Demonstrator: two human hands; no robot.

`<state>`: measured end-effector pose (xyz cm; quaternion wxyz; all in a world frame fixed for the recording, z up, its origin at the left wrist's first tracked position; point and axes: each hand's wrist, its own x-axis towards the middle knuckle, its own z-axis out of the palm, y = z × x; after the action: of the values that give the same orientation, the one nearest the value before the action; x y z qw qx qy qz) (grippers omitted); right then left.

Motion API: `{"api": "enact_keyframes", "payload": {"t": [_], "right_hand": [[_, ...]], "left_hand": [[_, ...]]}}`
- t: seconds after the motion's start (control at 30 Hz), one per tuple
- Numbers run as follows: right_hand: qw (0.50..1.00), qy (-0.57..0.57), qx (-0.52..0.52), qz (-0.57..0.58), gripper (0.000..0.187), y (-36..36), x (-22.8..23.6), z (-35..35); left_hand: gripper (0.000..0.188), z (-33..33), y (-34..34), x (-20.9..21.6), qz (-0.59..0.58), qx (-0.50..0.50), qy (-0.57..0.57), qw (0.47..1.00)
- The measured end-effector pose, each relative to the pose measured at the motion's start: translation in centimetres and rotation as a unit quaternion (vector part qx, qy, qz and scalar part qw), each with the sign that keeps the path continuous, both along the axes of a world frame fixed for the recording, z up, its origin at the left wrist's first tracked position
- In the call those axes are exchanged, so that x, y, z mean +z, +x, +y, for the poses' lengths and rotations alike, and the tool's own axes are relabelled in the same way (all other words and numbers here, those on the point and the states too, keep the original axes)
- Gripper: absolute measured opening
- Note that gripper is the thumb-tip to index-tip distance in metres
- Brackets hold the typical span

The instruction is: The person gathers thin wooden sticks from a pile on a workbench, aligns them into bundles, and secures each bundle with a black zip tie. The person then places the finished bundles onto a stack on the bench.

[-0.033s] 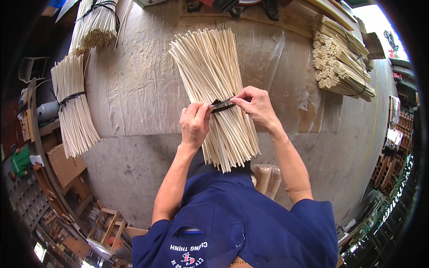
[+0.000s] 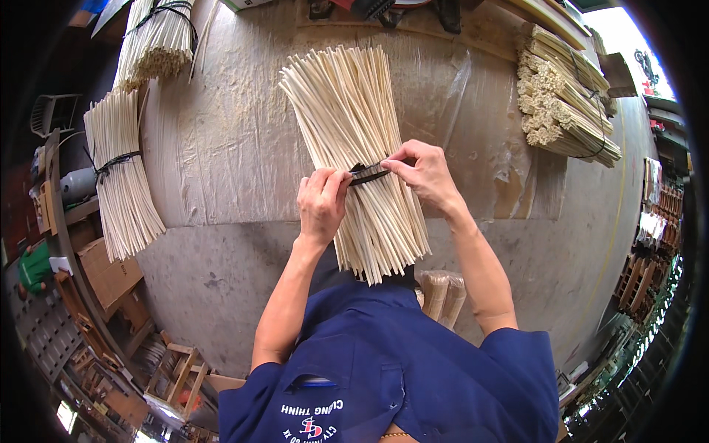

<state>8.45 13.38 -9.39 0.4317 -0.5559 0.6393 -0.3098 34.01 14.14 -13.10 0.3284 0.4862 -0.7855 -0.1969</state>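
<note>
A thick bundle of thin pale sticks (image 2: 347, 103) lies lengthwise on the plastic-covered workbench (image 2: 236, 148), its near ends reaching over the bench edge toward my body. A black band (image 2: 367, 174) crosses the bundle at its middle. My left hand (image 2: 323, 201) pinches the band's left end on top of the sticks. My right hand (image 2: 422, 171) pinches the band's right end with thumb and fingers. The two hands are close together, and the part of the band under the bundle is hidden.
A tied bundle of the same sticks (image 2: 122, 184) lies at the left bench edge, another (image 2: 156, 37) at the far left. Several shorter tied bundles (image 2: 565, 103) are stacked at the far right. Cardboard boxes (image 2: 111, 273) and a wooden stool (image 2: 177, 373) stand lower left.
</note>
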Motion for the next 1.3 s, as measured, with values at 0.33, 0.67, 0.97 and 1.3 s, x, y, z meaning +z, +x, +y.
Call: {"api": "enact_keyframes", "payload": {"t": [0.33, 0.67, 0.97, 1.3], "right_hand": [[0.994, 0.108, 0.032, 0.002, 0.025, -1.5, 2.7, 0.1], [0.982, 0.148, 0.091, -0.081, 0.040, 2.4, 3.8, 2.7], [0.992, 0.096, 0.076, -0.034, 0.031, 1.7, 2.2, 3.5], [0.982, 0.090, -0.007, -0.164, 0.026, 0.9, -1.5, 4.6]], "left_hand": [[0.015, -1.2, -0.6, 0.0, 0.069, 0.031, 0.082, 0.994], [0.028, -0.9, -2.7, 1.8, 0.159, 0.059, 0.171, 0.971], [0.011, -7.5, -1.6, 3.5, 0.074, -0.099, 0.320, 0.939], [0.015, -12.1, -5.5, 4.9, -0.036, -0.240, 0.197, 0.950]]}}
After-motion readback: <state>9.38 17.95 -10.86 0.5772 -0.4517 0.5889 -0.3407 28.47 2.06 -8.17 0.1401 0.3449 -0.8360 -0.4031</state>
